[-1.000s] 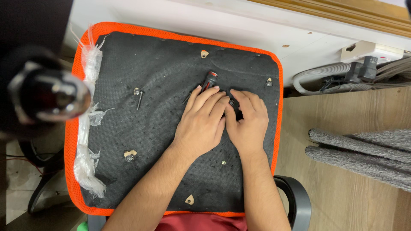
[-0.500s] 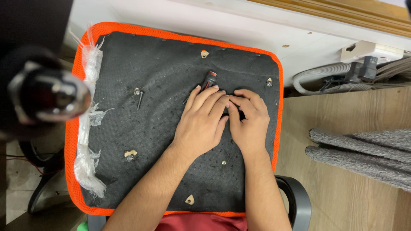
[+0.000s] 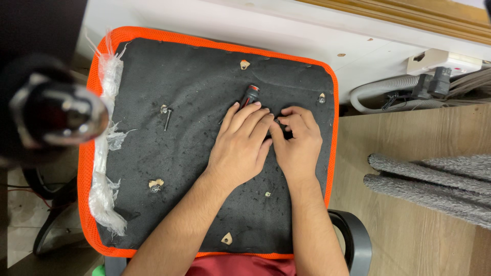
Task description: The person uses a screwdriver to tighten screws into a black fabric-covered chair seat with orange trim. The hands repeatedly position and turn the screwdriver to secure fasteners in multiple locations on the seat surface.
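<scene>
Centrally, the left hand point(image 3: 240, 148) lies flat, fingers extended and unclenched, over the shaft of a red-and-black screwdriver point(image 3: 250, 94), whose handle protrudes just beyond the fingertips on the black underside of an orange-edged seat cushion point(image 3: 194, 92). Immediately beside it, the right hand point(image 3: 299, 143) curls its fingers over a small dark part, pinched but largely hidden. Well apart to the left lies a loose screw point(image 3: 167, 118).
</scene>
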